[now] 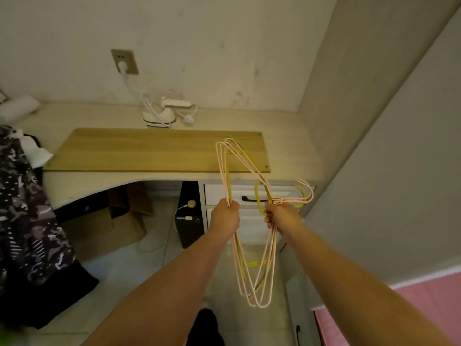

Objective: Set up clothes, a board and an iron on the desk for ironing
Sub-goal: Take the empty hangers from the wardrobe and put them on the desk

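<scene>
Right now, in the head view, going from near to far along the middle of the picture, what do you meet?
Bundle of pink and yellow wire clothes hangers held in both hands → light desk's front edge → flat light-brown wooden board → small white iron with its cord → beige wall socket with a white plug.

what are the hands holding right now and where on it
Both hold one bundle of thin pink and yellow wire hangers. The left hand grips the straight bars; the right hand grips the necks just below the hooks.
</scene>
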